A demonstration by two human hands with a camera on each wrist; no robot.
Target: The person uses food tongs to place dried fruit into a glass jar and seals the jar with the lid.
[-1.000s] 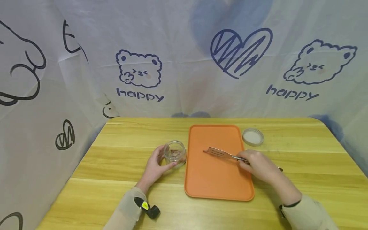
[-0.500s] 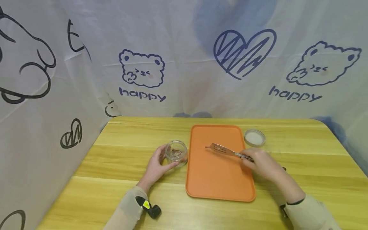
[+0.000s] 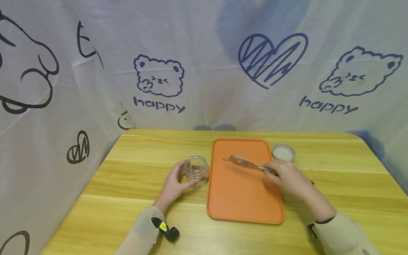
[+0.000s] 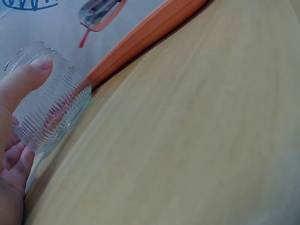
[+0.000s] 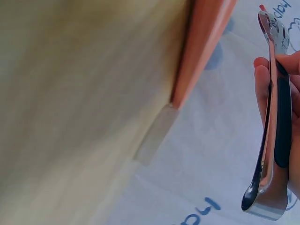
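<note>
On my 3 feeds, the head view looks forward and down over the table (image 3: 105, 212), far enough back to frame the tray (image 3: 245, 191) end to end and the wall cloth (image 3: 210, 88) behind. My left-wrist view sits low, close to the jar (image 4: 56, 105), and my right-wrist view close to the tongs (image 5: 282, 122); these 2 face the cloth, steeply tilted, sharing the tray's edge and the tongs' tips.

Two hands (image 3: 173, 182) (image 3: 288, 179); one each of tongs (image 3: 244, 163), jar (image 3: 196, 170), tray (image 3: 242, 202), lid (image 3: 283, 153)
</note>
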